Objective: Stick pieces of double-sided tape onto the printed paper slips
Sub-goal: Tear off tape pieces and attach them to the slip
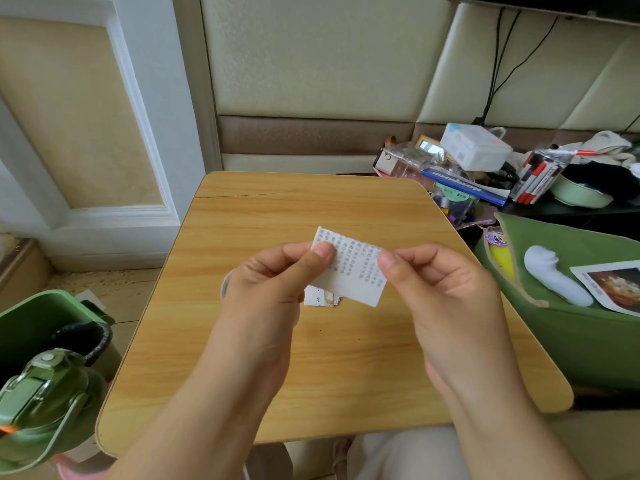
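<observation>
A white printed paper slip (pixel 351 271) is held above the middle of the wooden table (pixel 311 368). My left hand (pixel 277 282) pinches its upper left corner between thumb and fingers. My right hand (pixel 436 282) pinches its right edge with thumb and forefinger. A small pile of other slips (pixel 320 299) lies on the table just below the held one, partly hidden by it and by my left hand. A pale curved band (pixel 224 285) shows at the left edge of my left hand; I cannot tell whether it is the tape roll.
A green bin with a black liner (pixel 52 323) and a green bottle (pixel 45 403) stand at the lower left. At the right lie a green pouch (pixel 571 327) and a cluttered black shelf with a box (pixel 476 147) and markers (pixel 536 174). A padded wall stands behind the table.
</observation>
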